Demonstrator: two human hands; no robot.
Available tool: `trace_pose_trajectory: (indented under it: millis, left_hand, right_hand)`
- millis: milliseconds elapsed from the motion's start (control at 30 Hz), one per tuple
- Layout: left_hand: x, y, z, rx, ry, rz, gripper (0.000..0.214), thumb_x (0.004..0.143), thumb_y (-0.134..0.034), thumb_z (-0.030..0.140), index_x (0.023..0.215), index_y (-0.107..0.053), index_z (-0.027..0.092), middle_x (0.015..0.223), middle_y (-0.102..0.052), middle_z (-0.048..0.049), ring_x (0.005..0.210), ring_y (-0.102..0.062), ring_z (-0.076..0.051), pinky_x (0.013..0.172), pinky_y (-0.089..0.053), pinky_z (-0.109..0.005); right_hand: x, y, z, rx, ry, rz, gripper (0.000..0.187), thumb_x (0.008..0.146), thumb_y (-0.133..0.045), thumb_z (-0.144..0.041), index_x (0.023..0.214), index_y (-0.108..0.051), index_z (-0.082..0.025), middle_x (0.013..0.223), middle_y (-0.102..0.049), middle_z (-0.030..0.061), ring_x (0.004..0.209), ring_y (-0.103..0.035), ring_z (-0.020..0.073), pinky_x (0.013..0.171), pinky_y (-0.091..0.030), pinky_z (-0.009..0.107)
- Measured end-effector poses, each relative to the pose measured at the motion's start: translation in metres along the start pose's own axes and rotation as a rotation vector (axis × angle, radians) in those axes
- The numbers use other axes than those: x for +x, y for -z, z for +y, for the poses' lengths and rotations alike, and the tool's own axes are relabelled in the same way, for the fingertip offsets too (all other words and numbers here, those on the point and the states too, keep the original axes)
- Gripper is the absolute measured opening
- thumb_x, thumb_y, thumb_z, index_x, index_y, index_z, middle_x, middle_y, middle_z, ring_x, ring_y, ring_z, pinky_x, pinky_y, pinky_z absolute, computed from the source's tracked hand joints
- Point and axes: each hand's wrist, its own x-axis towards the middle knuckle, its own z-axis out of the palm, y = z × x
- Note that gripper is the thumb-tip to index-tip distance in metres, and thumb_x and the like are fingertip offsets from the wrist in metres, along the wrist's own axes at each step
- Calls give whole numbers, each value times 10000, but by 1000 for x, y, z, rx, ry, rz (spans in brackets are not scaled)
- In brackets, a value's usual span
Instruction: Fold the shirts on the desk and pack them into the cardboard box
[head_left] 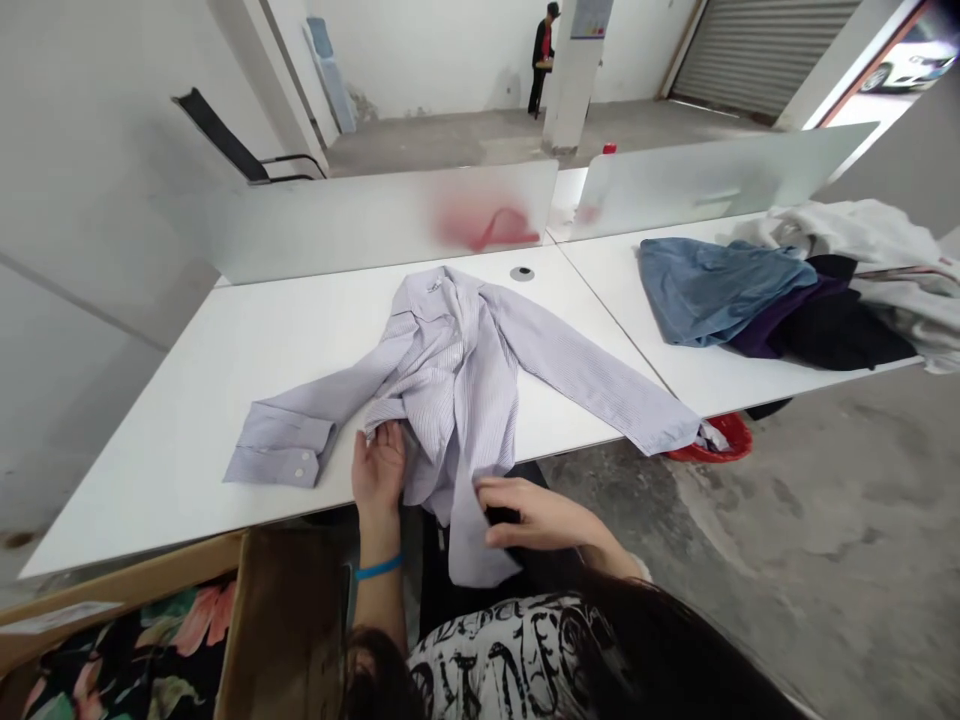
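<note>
A pale lavender striped long-sleeved shirt point(491, 370) lies rumpled on the white table, collar towards the far side. Its sleeves spread to both sides, and its lower front hangs over the near edge. My left hand point(379, 468), palm up with a blue wristband, has its fingers stretched against a folded edge of the shirt; no firm grip shows. Beside the hanging hem is my right hand point(529, 515), its thumb apart from its bent fingers and its fingertips at the fabric's edge. One cuff with buttons rests left of my left hand.
Folded blue jeans point(712, 285), dark garments point(832, 320) and white clothes point(870, 235) lie at right. A red basket point(731, 440) stands below the table edge. An open cardboard box point(289, 620) holds floral fabric at lower left. Frosted dividers point(337, 225) line the back; a person point(541, 60) stands far off.
</note>
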Motion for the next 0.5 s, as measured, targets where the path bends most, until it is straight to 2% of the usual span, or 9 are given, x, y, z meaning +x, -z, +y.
trace_pose_trajectory:
  millis: [67,133,167,233,300,333,400,500]
  left_hand:
    - [-7,8,-1,-31,34,5,368,867,-332,524,867,-573,246,1021,-681,-89,1071,-617,-198,980,-482,-443]
    - [-15,15,-2,18,63,15,267,838,-424,448,911,-579,243,1032,-673,-88,1047,-626,-218,953,-499,-469]
    - [-19,19,-3,64,66,33,226,808,-482,398,945,-572,242,1035,-667,-86,1041,-626,-227,958,-493,-482]
    - [-25,25,-2,157,39,113,281,742,-577,301,1015,-542,244,1070,-637,-79,1079,-597,-241,1027,-424,-507]
    - [-25,30,0,338,-64,218,394,707,-620,258,1084,-509,240,1156,-582,-88,1174,-524,-255,1101,-320,-509]
    - [-24,32,2,467,-134,240,432,708,-626,263,1119,-497,234,1200,-552,-100,1213,-485,-263,1117,-289,-498]
    - [-19,34,3,699,-231,187,458,719,-625,301,1151,-494,221,1229,-530,-118,1223,-462,-282,1098,-307,-484]
    - [-11,33,1,749,-163,65,327,728,-597,308,1044,-555,234,1115,-593,-99,1140,-511,-299,1034,-363,-490]
  right_hand:
    - [-7,-10,19,119,-58,30,397,945,-396,-507,998,-654,-209,1074,-646,76,979,-594,183,885,-437,294]
    - [-18,-19,43,170,-222,203,400,961,-359,-478,963,-659,-213,1016,-671,63,956,-607,184,869,-437,296]
    - [-24,-22,56,150,-318,324,387,957,-369,-471,934,-656,-212,953,-679,55,907,-615,186,833,-445,296]
    - [-35,-25,78,57,-480,517,344,934,-412,-456,905,-646,-206,860,-678,47,810,-617,195,760,-451,302]
    - [-46,-25,92,-57,-573,607,309,907,-450,-432,894,-654,-201,852,-688,62,788,-621,217,743,-447,322]
    - [-51,-23,94,-94,-598,615,294,893,-469,-420,897,-663,-200,870,-696,72,799,-628,230,750,-447,333]
    - [-56,-15,91,-87,-589,568,275,872,-510,-410,935,-681,-203,934,-708,85,840,-638,243,773,-453,342]
    - [-51,10,75,36,-466,455,301,895,-491,-430,957,-685,-208,934,-706,69,822,-642,218,761,-475,323]
